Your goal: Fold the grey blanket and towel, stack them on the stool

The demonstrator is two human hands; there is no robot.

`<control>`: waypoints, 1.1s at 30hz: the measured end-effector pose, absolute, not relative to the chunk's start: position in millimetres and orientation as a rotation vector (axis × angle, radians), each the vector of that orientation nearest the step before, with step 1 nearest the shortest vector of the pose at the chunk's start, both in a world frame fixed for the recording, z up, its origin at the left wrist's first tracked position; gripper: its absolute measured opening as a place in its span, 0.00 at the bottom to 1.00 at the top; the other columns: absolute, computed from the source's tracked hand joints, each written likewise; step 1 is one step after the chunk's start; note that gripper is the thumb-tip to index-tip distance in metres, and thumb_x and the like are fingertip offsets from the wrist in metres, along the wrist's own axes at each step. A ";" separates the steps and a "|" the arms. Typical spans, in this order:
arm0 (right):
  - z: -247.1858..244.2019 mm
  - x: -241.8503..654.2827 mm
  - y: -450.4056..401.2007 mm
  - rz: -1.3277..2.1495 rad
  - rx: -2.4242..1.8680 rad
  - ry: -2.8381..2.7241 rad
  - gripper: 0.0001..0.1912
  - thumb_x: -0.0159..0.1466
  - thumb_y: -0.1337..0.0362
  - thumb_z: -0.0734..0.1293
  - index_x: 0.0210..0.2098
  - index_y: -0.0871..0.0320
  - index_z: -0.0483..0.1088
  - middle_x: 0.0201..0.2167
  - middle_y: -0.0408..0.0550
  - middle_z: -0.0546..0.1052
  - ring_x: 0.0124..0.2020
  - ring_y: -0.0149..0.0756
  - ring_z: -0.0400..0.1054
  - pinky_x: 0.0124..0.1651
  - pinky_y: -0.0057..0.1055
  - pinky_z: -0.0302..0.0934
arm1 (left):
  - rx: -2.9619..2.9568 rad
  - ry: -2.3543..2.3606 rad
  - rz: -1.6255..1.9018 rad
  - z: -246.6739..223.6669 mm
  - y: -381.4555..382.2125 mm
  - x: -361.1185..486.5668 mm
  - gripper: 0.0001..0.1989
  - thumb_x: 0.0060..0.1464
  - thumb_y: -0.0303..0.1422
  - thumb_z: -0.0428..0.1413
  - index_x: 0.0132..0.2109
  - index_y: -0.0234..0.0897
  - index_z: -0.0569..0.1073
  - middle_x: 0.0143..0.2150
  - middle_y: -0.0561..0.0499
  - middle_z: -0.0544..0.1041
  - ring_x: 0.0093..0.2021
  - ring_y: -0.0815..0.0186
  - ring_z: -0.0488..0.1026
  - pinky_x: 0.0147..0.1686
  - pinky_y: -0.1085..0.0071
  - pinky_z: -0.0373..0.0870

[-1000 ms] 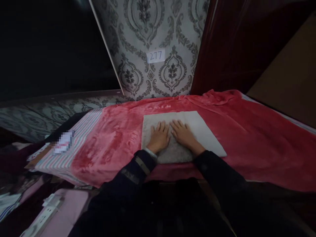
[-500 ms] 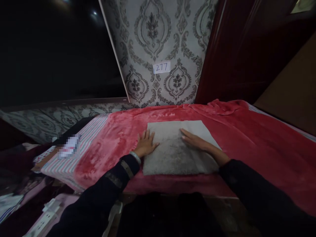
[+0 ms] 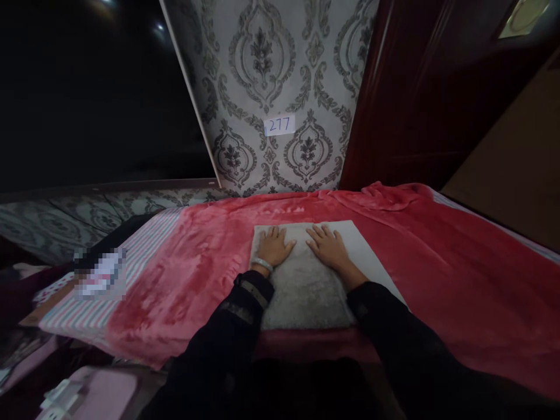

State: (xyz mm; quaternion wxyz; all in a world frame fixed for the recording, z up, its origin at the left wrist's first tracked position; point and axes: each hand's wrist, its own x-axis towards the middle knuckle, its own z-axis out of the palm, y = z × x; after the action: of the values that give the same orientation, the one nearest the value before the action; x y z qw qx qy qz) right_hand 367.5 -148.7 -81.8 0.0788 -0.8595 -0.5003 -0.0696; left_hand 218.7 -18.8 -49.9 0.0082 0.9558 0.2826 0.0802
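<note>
A grey fluffy cloth [image 3: 308, 291] with a paler, smoother strip [image 3: 367, 254] along its right side lies flat on a red plush blanket [image 3: 437, 256]. My left hand [image 3: 275, 246] rests palm down on the cloth's upper left part, fingers spread, a bracelet at the wrist. My right hand [image 3: 328, 246] lies flat near the cloth's upper middle, its fingers apart. Neither hand grips anything, and a short gap of grey cloth separates them.
Striped fabric [image 3: 144, 248] shows left of the blanket, with a pixelated item on it. Behind are a patterned wall with a "277" label [image 3: 280, 125], a large dark screen [image 3: 96, 99] and a dark red panel [image 3: 406, 87]. A pink object [image 3: 109, 391] is low left.
My left hand has moved right and slightly up onto the cloth. My right hand has turned and now lies with fingers spread. The view has shifted slightly.
</note>
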 end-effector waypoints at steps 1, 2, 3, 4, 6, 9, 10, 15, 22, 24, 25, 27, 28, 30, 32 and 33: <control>-81.9 368.9 -148.9 -0.207 -2.571 -1.498 0.28 0.75 0.51 0.50 0.72 0.48 0.57 0.73 0.46 0.55 0.73 0.49 0.46 0.69 0.57 0.46 | 2.981 0.943 0.267 -50.0 -16.7 217.1 0.35 0.68 0.50 0.40 0.70 0.31 0.61 0.72 0.34 0.60 0.73 0.49 0.53 0.70 0.45 0.47; -81.1 370.1 -148.8 -0.201 -2.572 -1.498 0.29 0.75 0.51 0.50 0.72 0.48 0.57 0.73 0.46 0.55 0.73 0.49 0.46 0.69 0.57 0.46 | 2.966 1.016 0.274 -49.3 -14.2 215.7 0.35 0.67 0.50 0.40 0.70 0.30 0.62 0.72 0.33 0.60 0.73 0.48 0.53 0.70 0.45 0.47; -79.8 370.8 -148.7 -0.191 -2.574 -1.498 0.29 0.75 0.51 0.49 0.72 0.48 0.56 0.73 0.46 0.54 0.73 0.49 0.46 0.69 0.57 0.46 | 2.938 1.094 0.267 -48.2 -11.5 214.4 0.36 0.67 0.51 0.40 0.70 0.30 0.61 0.73 0.33 0.59 0.74 0.47 0.52 0.70 0.44 0.47; -78.4 371.0 -148.5 -0.178 -2.578 -1.496 0.29 0.75 0.51 0.49 0.72 0.48 0.56 0.73 0.45 0.54 0.73 0.49 0.45 0.70 0.56 0.46 | 2.902 1.165 0.250 -47.2 -8.7 212.9 0.36 0.67 0.51 0.40 0.71 0.29 0.61 0.73 0.32 0.58 0.74 0.46 0.51 0.70 0.43 0.47; -75.9 369.9 -148.7 -0.157 -2.586 -1.492 0.29 0.75 0.51 0.49 0.72 0.48 0.56 0.74 0.45 0.54 0.74 0.48 0.45 0.70 0.56 0.46 | 2.816 1.279 0.204 -46.2 -3.1 208.4 0.37 0.67 0.51 0.39 0.72 0.31 0.59 0.75 0.33 0.55 0.74 0.44 0.50 0.68 0.42 0.52; -74.5 367.6 -149.8 -0.158 -2.583 -1.489 0.29 0.75 0.52 0.50 0.72 0.49 0.57 0.73 0.45 0.54 0.74 0.48 0.45 0.70 0.55 0.45 | 2.736 1.361 0.211 -47.1 3.3 196.2 0.35 0.67 0.50 0.39 0.72 0.32 0.57 0.75 0.33 0.55 0.72 0.43 0.55 0.66 0.46 0.57; -74.6 367.1 -150.2 -0.165 -2.577 -1.487 0.29 0.75 0.52 0.50 0.72 0.49 0.57 0.73 0.45 0.55 0.73 0.48 0.46 0.70 0.55 0.45 | 2.726 1.369 0.232 -47.7 4.6 190.8 0.35 0.67 0.49 0.40 0.72 0.32 0.57 0.73 0.33 0.57 0.71 0.44 0.58 0.66 0.48 0.58; -76.2 368.1 -149.8 -0.174 -2.524 -1.494 0.29 0.74 0.52 0.50 0.71 0.50 0.59 0.72 0.49 0.57 0.73 0.50 0.48 0.69 0.58 0.46 | 2.659 1.221 0.357 -51.8 5.3 157.8 0.33 0.66 0.41 0.45 0.72 0.27 0.57 0.68 0.32 0.67 0.69 0.49 0.62 0.67 0.53 0.58; -78.7 371.1 -149.7 -0.160 -2.490 -1.489 0.29 0.74 0.51 0.49 0.70 0.49 0.59 0.72 0.49 0.57 0.72 0.50 0.49 0.69 0.58 0.46 | 2.345 1.006 0.669 -73.2 -6.0 120.8 0.32 0.57 0.35 0.54 0.68 0.33 0.65 0.65 0.39 0.72 0.66 0.51 0.68 0.66 0.53 0.63; -78.4 371.5 -150.7 -0.163 -2.491 -1.494 0.29 0.74 0.51 0.49 0.70 0.49 0.60 0.72 0.49 0.57 0.72 0.50 0.48 0.69 0.58 0.46 | 2.192 1.024 0.733 -76.9 -9.1 116.7 0.32 0.55 0.33 0.55 0.67 0.34 0.67 0.63 0.40 0.75 0.64 0.52 0.70 0.64 0.53 0.65; -77.6 371.8 -151.1 -0.157 -2.497 -1.495 0.29 0.75 0.51 0.49 0.70 0.49 0.59 0.72 0.49 0.57 0.72 0.50 0.48 0.69 0.58 0.47 | 2.119 1.047 0.744 -77.0 -10.1 115.5 0.32 0.55 0.33 0.56 0.67 0.35 0.67 0.61 0.41 0.76 0.63 0.51 0.71 0.63 0.53 0.67; -74.9 372.8 -151.9 -0.124 -2.513 -1.498 0.29 0.75 0.51 0.49 0.71 0.49 0.59 0.73 0.48 0.56 0.73 0.49 0.48 0.69 0.57 0.46 | 2.001 1.089 0.739 -74.1 -11.0 114.0 0.33 0.54 0.33 0.58 0.67 0.35 0.66 0.57 0.41 0.79 0.61 0.50 0.72 0.61 0.54 0.68; -73.1 373.5 -152.2 -0.097 -2.521 -1.495 0.28 0.75 0.52 0.49 0.71 0.50 0.59 0.73 0.48 0.56 0.73 0.49 0.48 0.70 0.56 0.46 | 1.960 1.104 0.729 -71.7 -11.0 113.5 0.34 0.53 0.33 0.59 0.67 0.34 0.66 0.57 0.41 0.79 0.61 0.49 0.72 0.61 0.54 0.68; -69.3 374.9 -153.4 -0.038 -2.530 -1.466 0.29 0.75 0.53 0.49 0.71 0.52 0.58 0.73 0.50 0.55 0.73 0.48 0.47 0.70 0.56 0.46 | 1.910 1.127 0.704 -67.0 -10.6 112.9 0.36 0.52 0.33 0.61 0.67 0.33 0.66 0.58 0.39 0.78 0.62 0.48 0.72 0.61 0.55 0.68; -66.0 374.1 -156.5 0.004 -2.530 -1.415 0.30 0.75 0.53 0.49 0.73 0.54 0.55 0.73 0.53 0.55 0.74 0.50 0.46 0.70 0.57 0.47 | 1.873 1.130 0.694 -64.6 -10.7 112.5 0.36 0.51 0.32 0.62 0.67 0.31 0.66 0.60 0.37 0.76 0.63 0.48 0.71 0.61 0.56 0.67; -64.8 371.7 -159.2 0.013 -2.523 -1.401 0.31 0.75 0.52 0.50 0.73 0.54 0.54 0.73 0.54 0.54 0.74 0.51 0.45 0.69 0.59 0.47 | 1.853 1.109 0.709 -64.8 -11.2 112.2 0.36 0.51 0.32 0.63 0.67 0.30 0.66 0.60 0.36 0.76 0.62 0.48 0.71 0.61 0.56 0.68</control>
State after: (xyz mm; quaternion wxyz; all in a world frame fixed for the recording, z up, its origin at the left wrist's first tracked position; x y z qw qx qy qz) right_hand 371.7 -159.2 -64.8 0.1273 -0.8671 -0.4815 0.0044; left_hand 112.2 -11.2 -64.8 0.4210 0.7394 0.4426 0.2830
